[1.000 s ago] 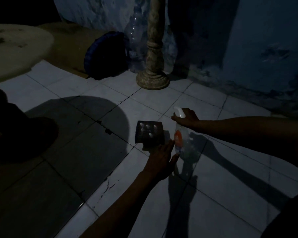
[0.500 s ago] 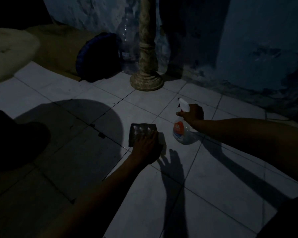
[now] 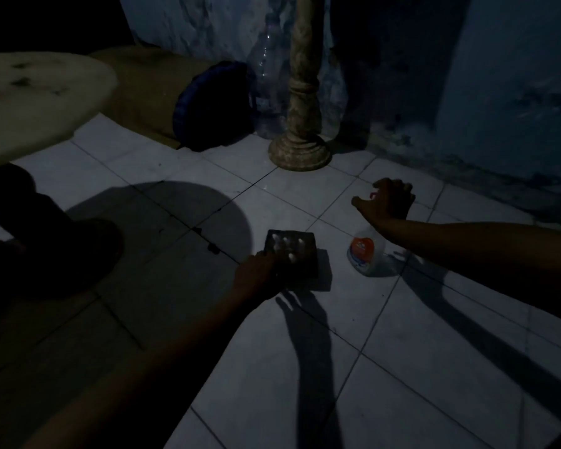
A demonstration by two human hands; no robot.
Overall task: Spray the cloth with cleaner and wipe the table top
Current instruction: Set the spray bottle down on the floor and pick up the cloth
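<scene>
Stone pedestal [image 3: 300, 118] stands beyond cloth [image 3: 292, 254] and spray bottle [image 3: 368, 254].

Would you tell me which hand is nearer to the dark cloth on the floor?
Left. The left hand rests on the cloth; the right hand is off to its right, at the spray bottle.

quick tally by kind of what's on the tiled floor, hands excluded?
Dark square folded cloth with white foam spots: 1
Bottles: 2, clear plastic spray bottle with orange label, clear empty plastic bottle by the wall
Weathered turned stone pedestal: 1
Dark blue round cushion: 1
Total: 5
</scene>
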